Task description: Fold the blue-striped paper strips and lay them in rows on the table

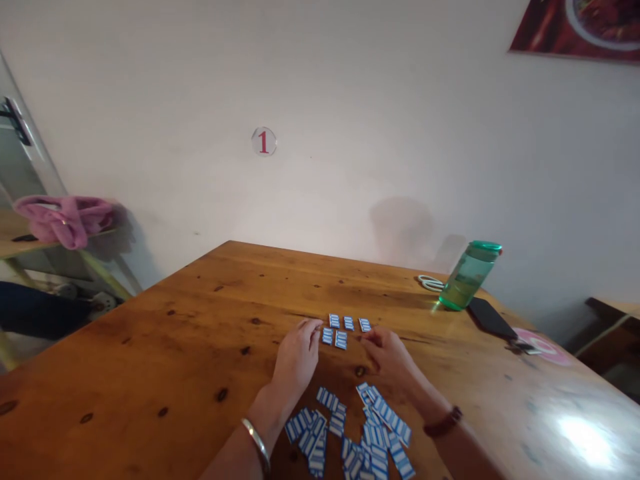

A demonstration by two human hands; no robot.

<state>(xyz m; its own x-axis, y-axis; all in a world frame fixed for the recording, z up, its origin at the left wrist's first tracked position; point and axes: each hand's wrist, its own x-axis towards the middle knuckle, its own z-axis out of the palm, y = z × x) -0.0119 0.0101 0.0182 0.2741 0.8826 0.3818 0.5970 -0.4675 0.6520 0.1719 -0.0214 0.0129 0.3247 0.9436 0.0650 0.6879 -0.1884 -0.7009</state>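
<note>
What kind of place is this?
Maybe a little restaurant or café. There's a round number 1 sign, like a table number, on the wall beyond the big wooden table, and the red picture seems to show a dish of food.

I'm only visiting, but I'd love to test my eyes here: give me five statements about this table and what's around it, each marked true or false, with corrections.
1. Five small blue-and-white pieces lie in two rows. True.
2. The silver bangle is on the right wrist. False: it is on the left wrist; the right wrist wears a dark red band.
3. The left hand is at the left end of the rows, the right hand at the right end. True.
4. The green bottle lies on its side. False: it stands on its base.
5. The round sign on the wall shows the number 1. True.
</note>
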